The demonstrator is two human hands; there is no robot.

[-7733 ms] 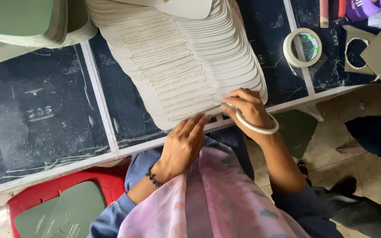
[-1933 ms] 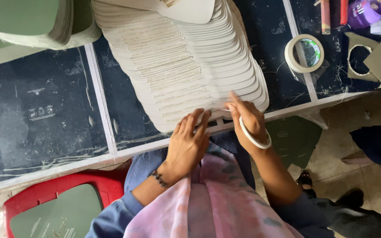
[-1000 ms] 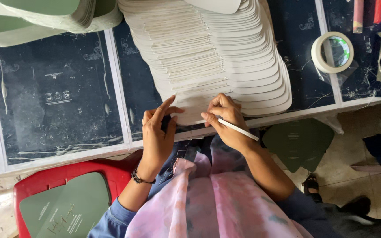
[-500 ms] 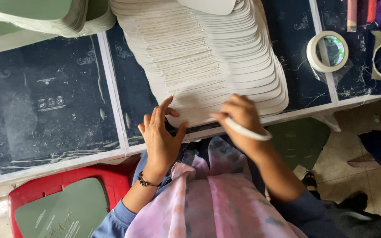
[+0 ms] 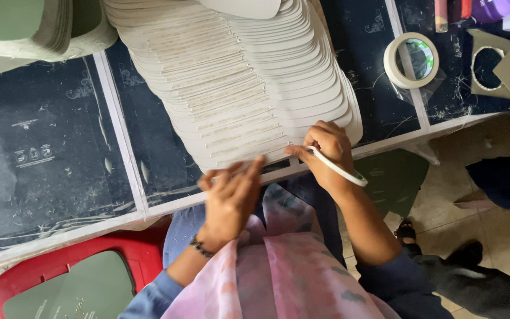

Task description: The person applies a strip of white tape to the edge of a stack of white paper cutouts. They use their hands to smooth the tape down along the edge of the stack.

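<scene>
Tape roll sits looped over my right hand, whose fingers pinch the near edge of the fanned cream cardboard cut-outs. My left hand (fingers spread, slightly blurred) hovers just beside that edge, nearer me.

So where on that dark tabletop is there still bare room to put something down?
The widest bare patch is the dark panel left of the fanned cream sheets, below the green stack. A narrower strip lies between the sheets and the tape roll. It is crowded at the near edge, where the left hand and right hand work.
</scene>
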